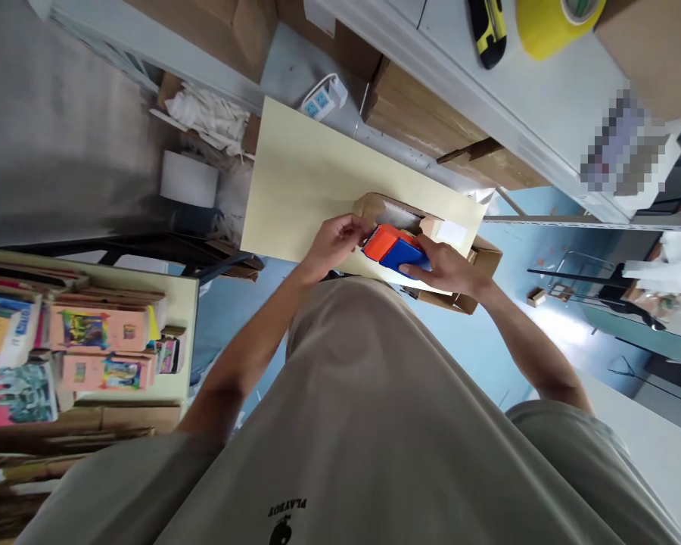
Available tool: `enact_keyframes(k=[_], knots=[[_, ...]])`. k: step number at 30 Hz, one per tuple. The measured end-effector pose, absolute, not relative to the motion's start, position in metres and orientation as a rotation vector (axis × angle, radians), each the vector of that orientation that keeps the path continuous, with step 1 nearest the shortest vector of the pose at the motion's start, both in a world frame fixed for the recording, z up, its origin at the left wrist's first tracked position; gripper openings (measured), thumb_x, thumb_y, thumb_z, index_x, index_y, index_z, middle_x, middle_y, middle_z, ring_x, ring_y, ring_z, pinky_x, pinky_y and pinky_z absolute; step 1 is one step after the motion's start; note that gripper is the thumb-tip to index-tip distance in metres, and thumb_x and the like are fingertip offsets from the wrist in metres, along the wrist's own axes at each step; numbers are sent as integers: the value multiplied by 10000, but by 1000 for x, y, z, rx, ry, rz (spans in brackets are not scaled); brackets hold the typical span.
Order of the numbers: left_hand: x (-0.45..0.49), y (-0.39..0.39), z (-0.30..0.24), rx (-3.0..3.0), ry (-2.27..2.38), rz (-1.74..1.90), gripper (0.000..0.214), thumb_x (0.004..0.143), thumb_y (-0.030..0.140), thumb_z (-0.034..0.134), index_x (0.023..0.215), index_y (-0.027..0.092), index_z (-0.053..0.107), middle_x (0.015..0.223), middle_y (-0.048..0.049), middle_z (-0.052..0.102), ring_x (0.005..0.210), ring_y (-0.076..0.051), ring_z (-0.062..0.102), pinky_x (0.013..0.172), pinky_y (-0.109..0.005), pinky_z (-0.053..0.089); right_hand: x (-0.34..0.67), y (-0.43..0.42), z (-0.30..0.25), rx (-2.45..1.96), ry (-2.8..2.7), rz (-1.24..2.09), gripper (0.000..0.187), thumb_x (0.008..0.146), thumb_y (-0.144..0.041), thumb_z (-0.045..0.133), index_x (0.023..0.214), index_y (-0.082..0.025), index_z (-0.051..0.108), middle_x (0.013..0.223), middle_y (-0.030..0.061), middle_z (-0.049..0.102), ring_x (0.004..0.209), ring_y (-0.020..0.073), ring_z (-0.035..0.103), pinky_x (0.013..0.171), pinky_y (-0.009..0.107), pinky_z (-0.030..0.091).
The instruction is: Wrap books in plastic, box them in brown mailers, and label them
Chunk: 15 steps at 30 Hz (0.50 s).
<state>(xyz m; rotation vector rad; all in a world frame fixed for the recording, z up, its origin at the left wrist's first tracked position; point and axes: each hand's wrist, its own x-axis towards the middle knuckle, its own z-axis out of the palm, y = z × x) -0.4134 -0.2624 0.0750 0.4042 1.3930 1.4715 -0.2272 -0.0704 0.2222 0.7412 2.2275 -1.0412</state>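
Observation:
In my right hand [447, 265] is an orange-and-blue tape dispenser [394, 247] with a dark toothed edge facing left. The fingers wrap its right end, with the thumb along the lower side. My left hand [336, 244] is closed, fingertips pinched together right beside the toothed edge. Whatever may be between those fingertips is too small to tell. Just behind the dispenser lies an open cardboard box [368, 203], its inside partly hidden. Box and hands are over a pale yellow tabletop [300, 174].
A shelf above the table bears a yellow tape roll [539, 34] and a utility knife [488, 34]. Behind the table are a power strip [321, 100] and cardboard boxes [420, 106]. Another open box [488, 261] is at the table's right end. Books [99, 329] fill a left table.

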Motion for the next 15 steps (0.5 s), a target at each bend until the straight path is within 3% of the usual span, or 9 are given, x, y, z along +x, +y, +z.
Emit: enact_keyframes(k=[4,10,15], knots=[[-396,-262,50,292,1407,1487,235,1000,441,826,940,218,783,793,-34,733,693,-162,646,647,-319,526,-253,-66,231,769,2129,-909,646,1027,-903,698,1174,-275,738,1001,103,838,889,331,782,789,448,576],[-408,-268,20,191,1549,1475,385,1001,608,870,933,240,778,691,10,605,671,-173,571,637,-331,444,-282,-36,281,759,1899,-789,724,944,-982,725,977,-259,749,926,97,832,803,282,768,733,431,565],[-424,-250,-11,10,1568,1438,343,968,502,910,841,237,732,725,0,657,665,-158,530,644,-319,417,-306,-29,307,833,1856,-714,767,926,-1019,714,836,-258,743,768,89,796,714,266,767,684,422,589]])
